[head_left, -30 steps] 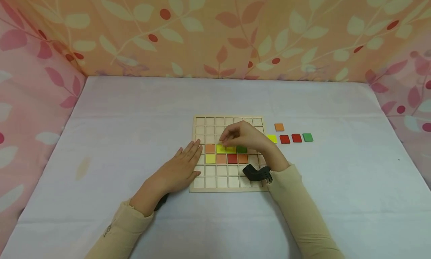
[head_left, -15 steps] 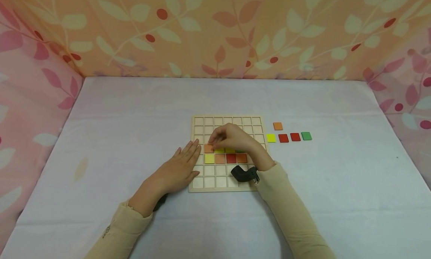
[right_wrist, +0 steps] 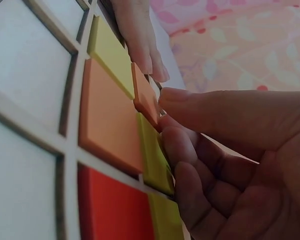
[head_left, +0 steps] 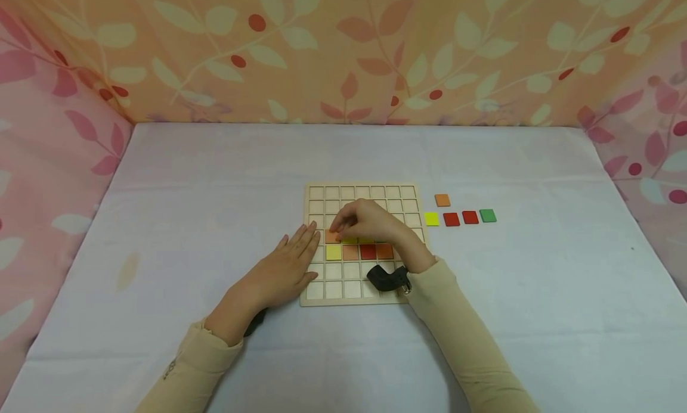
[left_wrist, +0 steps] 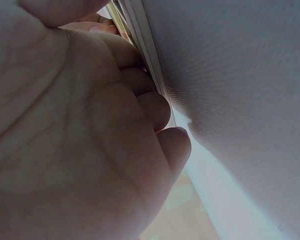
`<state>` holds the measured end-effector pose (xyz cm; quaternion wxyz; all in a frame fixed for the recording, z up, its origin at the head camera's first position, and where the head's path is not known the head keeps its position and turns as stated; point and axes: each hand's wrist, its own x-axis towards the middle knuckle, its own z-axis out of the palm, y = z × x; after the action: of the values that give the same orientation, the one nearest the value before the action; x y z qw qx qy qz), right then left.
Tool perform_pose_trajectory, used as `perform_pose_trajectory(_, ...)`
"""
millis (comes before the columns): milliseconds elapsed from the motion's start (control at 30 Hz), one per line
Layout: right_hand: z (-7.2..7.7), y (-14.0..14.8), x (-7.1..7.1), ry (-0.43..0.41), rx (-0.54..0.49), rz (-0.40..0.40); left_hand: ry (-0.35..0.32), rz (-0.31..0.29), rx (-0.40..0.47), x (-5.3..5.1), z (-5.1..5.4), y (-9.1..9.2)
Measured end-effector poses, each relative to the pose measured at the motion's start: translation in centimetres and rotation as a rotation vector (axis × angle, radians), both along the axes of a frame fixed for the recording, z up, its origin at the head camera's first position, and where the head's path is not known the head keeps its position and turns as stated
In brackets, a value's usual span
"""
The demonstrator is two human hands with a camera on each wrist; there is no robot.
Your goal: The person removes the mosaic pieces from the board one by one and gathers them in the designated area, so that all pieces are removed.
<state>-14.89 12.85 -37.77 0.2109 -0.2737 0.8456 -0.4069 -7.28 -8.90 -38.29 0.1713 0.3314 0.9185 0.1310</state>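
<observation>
A wooden grid board (head_left: 351,271) lies on the white cloth, with several coloured square tiles set in two of its rows. My right hand (head_left: 373,222) bends over the upper row's left end. Its thumb and index finger pinch the edges of an orange tile (right_wrist: 146,95), which looks slightly tilted in the right wrist view. Below that is a yellow tile (head_left: 333,252), followed by an orange, a red (head_left: 368,251) and another orange tile. Along the board's left edge my left hand (head_left: 281,270) rests flat, fingers straight. Part of the upper row is hidden behind my right hand.
To the board's right lie loose tiles: an orange one (head_left: 442,200), a yellow one (head_left: 432,219), two red ones (head_left: 451,219) and a green one (head_left: 488,216). A black wrist mount (head_left: 385,279) hangs over the board's lower right. Patterned curtains (head_left: 343,55) border the table.
My right hand has moved left, from over the yellow tiles in the upper row to the orange tile at its end. The left hand has stayed at the board's edge.
</observation>
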Motion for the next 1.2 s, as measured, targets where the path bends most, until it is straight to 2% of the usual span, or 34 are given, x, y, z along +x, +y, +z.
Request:
perform_pose_trajectory(333, -0.07, -0.12, 0.08, -0.011, 0.001, -0.005, -0.001, 0.0, -0.007, -0.05, -0.26, 0.01)
perform_pose_trajectory(800, -0.25, -0.41, -0.14, -0.007, 0.039, -0.027, 0.011, -0.001, -0.001, 0.03, -0.06, -0.02)
perform_pose_trajectory(1200, -0.07, -0.41, -0.06, -0.022, 0.002, -0.031, 0.007, 0.004, 0.004, 0.08, 0.05, -0.01)
